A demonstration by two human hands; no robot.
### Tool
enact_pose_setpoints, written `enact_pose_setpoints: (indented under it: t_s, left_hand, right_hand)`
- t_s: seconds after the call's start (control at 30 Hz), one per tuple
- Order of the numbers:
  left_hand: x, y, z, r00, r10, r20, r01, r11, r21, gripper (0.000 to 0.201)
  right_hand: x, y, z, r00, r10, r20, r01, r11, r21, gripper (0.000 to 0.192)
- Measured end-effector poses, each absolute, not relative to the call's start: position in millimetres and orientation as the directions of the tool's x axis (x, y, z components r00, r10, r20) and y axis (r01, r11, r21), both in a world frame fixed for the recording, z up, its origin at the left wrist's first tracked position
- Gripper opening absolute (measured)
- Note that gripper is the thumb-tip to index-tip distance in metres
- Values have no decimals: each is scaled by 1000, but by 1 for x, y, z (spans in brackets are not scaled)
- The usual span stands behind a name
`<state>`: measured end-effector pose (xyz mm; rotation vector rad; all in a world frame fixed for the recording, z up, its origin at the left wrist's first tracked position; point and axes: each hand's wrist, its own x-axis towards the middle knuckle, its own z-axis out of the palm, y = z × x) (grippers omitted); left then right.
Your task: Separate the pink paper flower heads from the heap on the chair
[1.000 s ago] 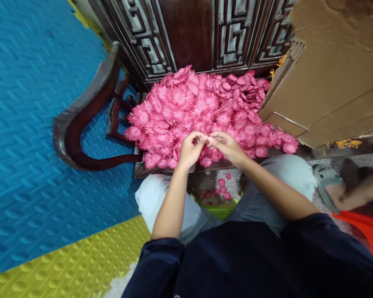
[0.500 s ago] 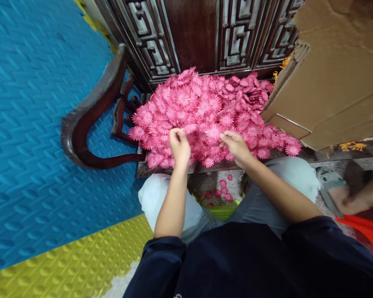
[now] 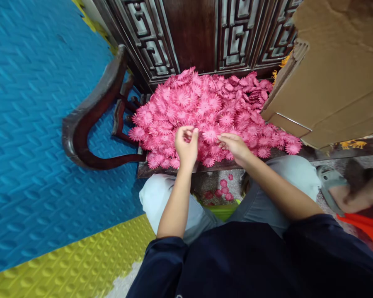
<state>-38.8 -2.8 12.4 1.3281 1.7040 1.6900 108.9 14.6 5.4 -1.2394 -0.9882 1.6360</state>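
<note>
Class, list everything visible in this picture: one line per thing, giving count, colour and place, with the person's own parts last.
pink flowers: a large heap, too many to count, pink, on the dark wooden seat
fallen flowers: a few, pink, on the floor between the knees
wooden chair: one, dark brown, carved back at top, curved arm at left
cardboard box: one, brown, right of the heap
foam mats: blue at left, yellow at lower left
another person's foot: one, in a grey sandal, far right
left hand: pinching a pink flower over the heap
right hand: fingers on the flowers
</note>
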Motion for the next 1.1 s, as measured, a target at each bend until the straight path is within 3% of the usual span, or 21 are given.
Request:
enact_pose_setpoints:
  t_s: [0.1, 0.2, 0.4, 0.83, 1.1]
  left_hand:
    - [-31, -7, 15, -181, 926, 332, 414, -235, 880, 12]
    - [-30, -6, 12, -63, 944, 322, 468, -257, 846, 9]
    - [-29, -5, 5, -98, 922, 374, 519, -273, 810, 10]
    - [-24, -8, 5, -70, 901, 429, 671, -275, 688, 7]
    - [-26, -7, 1, -114, 903, 415, 581, -278, 765, 14]
  right_hand:
    - [109, 15, 6, -195, 942, -272, -154, -303, -940, 19]
    - [109, 15, 6, -199, 945, -259, -166, -293, -941, 18]
    - [111, 15, 5, -211, 938, -276, -168, -313, -935, 19]
    - [113, 15, 5, -125, 982, -138, -109, -152, -982, 17]
    - [115, 16, 7, -148, 975, -167, -102, -183, -978, 16]
